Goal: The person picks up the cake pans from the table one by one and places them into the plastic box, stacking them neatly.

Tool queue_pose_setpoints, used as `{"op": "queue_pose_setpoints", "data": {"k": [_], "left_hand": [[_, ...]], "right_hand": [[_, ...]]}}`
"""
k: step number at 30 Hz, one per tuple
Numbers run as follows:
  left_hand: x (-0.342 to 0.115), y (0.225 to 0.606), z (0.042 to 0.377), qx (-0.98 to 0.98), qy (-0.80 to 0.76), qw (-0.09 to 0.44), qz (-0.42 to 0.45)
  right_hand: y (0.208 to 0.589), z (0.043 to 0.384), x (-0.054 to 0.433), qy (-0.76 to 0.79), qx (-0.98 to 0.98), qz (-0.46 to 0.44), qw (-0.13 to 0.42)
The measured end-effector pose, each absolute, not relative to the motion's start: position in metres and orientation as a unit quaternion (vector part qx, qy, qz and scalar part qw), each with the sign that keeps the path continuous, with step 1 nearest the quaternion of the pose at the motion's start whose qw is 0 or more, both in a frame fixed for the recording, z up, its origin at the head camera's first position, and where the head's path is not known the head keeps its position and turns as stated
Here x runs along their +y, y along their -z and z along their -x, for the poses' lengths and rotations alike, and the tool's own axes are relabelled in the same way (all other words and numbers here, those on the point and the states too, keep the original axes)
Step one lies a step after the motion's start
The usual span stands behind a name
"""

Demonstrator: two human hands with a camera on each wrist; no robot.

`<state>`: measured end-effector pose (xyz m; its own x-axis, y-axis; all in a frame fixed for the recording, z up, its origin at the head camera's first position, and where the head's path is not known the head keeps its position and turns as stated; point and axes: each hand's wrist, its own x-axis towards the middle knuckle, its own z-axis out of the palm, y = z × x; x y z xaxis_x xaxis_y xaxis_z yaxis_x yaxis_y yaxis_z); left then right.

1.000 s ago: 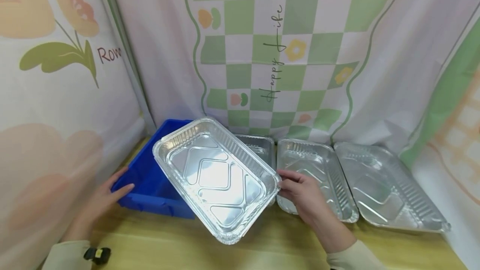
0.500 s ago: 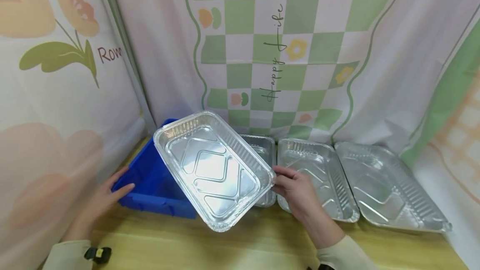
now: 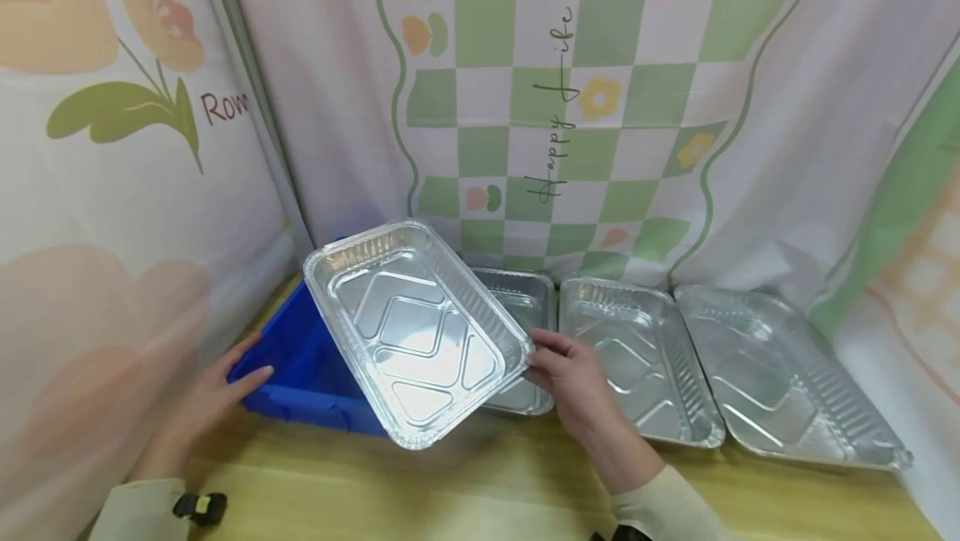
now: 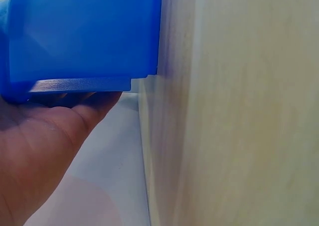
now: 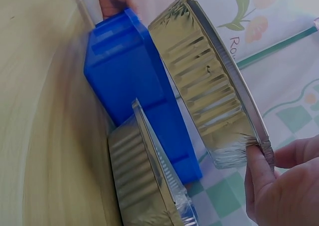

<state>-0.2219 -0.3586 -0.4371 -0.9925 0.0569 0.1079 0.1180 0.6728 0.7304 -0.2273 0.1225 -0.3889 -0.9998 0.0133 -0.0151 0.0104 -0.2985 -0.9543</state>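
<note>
My right hand pinches a corner rim of a shiny aluminium foil tray, thumb on one face and fingers on the other in the right wrist view. The tray is tilted, its hollow side toward the head camera, and its far end overlaps the blue plastic bin. At the bin's left front corner, my left hand holds the wall, thumb and forefinger spread over the rim. Some of its fingers are hidden behind the bin wall in the left wrist view. Nothing shows in the visible part of the bin.
Along the back stand three more foil trays: one partly behind the held tray, a middle tray and a right tray. A patterned cloth hangs behind the wood-grain table; another cloth rises at left.
My right hand has moved left and slightly up with the foil tray, showing more of the tray behind it. The left hand stays at the bin's corner.
</note>
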Motion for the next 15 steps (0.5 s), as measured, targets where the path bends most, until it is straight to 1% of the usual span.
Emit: {"op": "queue_pose_setpoints", "data": {"k": [15], "left_hand": [[-0.359, 0.433, 0.220, -0.915, 0.401, 0.026, 0.047]], "right_hand": [[0.395, 0.233, 0.098, -0.822, -0.569, 0.015, 0.006]]}}
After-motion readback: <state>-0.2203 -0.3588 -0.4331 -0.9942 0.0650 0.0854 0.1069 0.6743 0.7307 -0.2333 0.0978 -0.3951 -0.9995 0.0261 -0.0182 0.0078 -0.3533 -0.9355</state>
